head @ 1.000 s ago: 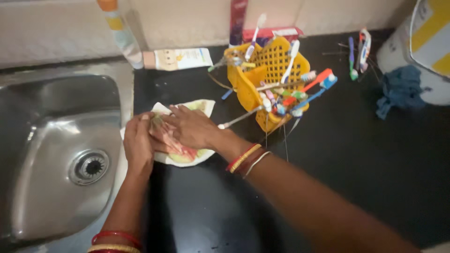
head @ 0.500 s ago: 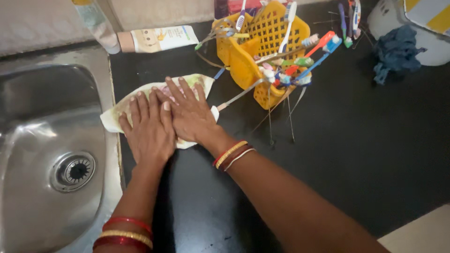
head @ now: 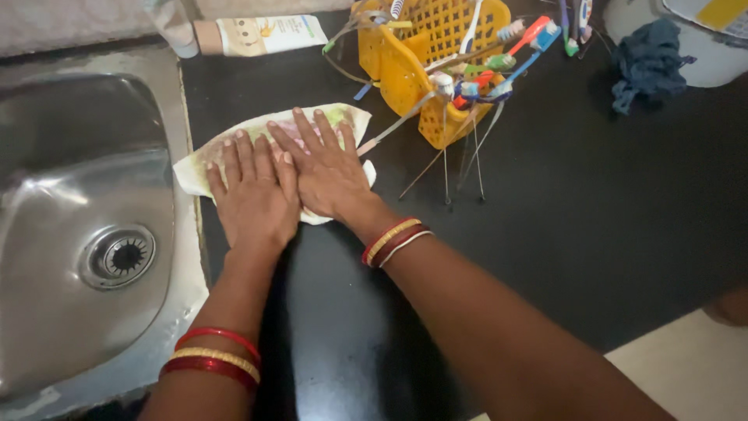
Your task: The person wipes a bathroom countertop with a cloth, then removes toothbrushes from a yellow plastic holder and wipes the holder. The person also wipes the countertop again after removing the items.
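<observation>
A pale patterned cloth (head: pixel 199 162) lies flat on the black counter (head: pixel 561 226), its left end over the sink's rim. My left hand (head: pixel 251 199) presses flat on the cloth, fingers spread and pointing away. My right hand (head: pixel 321 165) lies flat beside it on the cloth, its fingers slightly overlapping the left hand's edge. Both palms face down and neither hand grips anything. Red and gold bangles sit on both wrists.
A steel sink (head: pixel 86 234) with a round drain (head: pixel 118 256) fills the left. A yellow plastic basket (head: pixel 425 66) of toothbrushes stands behind the cloth. A tube (head: pixel 261 35) lies at the back. A dark blue rag (head: pixel 647 66) rests by a white container (head: pixel 705 39).
The cloth, bunched under my hands a second ago, now lies spread flat. Both hands have opened out and pressed down on it, and the view has shifted closer.
</observation>
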